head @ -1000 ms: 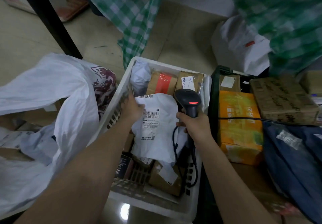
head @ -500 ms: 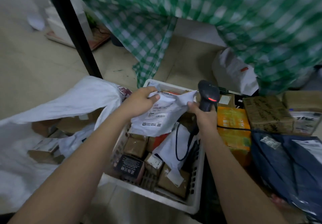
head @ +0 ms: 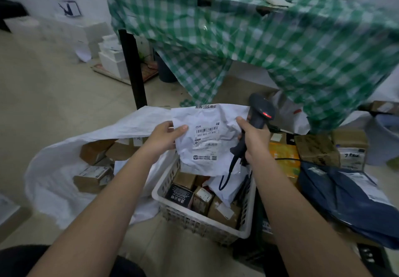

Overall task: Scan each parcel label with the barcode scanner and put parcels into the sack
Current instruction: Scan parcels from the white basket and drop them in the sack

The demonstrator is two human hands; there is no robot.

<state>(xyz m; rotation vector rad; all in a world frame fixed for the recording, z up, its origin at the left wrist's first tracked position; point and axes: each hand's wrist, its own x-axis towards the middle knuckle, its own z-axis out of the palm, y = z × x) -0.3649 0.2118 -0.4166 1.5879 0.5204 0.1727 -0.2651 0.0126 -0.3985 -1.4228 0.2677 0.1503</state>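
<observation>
My left hand (head: 165, 135) grips the left edge of a white plastic mailer parcel (head: 207, 138), held up above the white basket (head: 196, 222) with its barcode label facing me. My right hand (head: 253, 138) holds the black barcode scanner (head: 260, 112) by its handle, and its fingers also touch the parcel's right edge. The scanner's red light is lit and its cord hangs down into the basket. To the left lies the open white sack (head: 71, 168), with several cardboard boxes inside.
The basket holds several small boxes and another white mailer. On the right are an orange box (head: 285, 160), brown cartons (head: 315, 149) and a dark blue mailer (head: 345, 199). Behind stands a table with a green checked cloth (head: 259, 39) and a black leg (head: 132, 69).
My left hand has lifted the white parcel out of the basket and up to chest level, label toward me. My right hand rose with the scanner beside it. The view tilted upward.
</observation>
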